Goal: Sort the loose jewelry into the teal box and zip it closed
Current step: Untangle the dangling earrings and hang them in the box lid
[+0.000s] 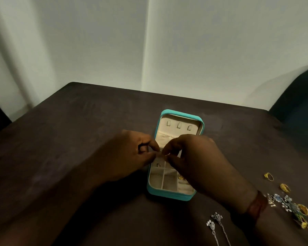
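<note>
The teal box (169,195) lies open on the dark table, its cream lining split into small compartments, the lid (181,115) flat at the far end with three hooks. Over the box's middle, my left hand (128,157) and my right hand (196,162) meet fingertip to fingertip, pinching a tiny pale piece too small to identify. A small stud (158,164) sits in a left compartment and a gold piece (181,177) in a right one. Loose gold rings (268,176), a pile of silver and blue pieces (283,201) and two silver drop earrings (214,221) lie at the right.
The dark table (69,139) runs back to a pale wall. A dark teal chair back (300,110) stands at the far right corner. A red band circles my right wrist (256,205).
</note>
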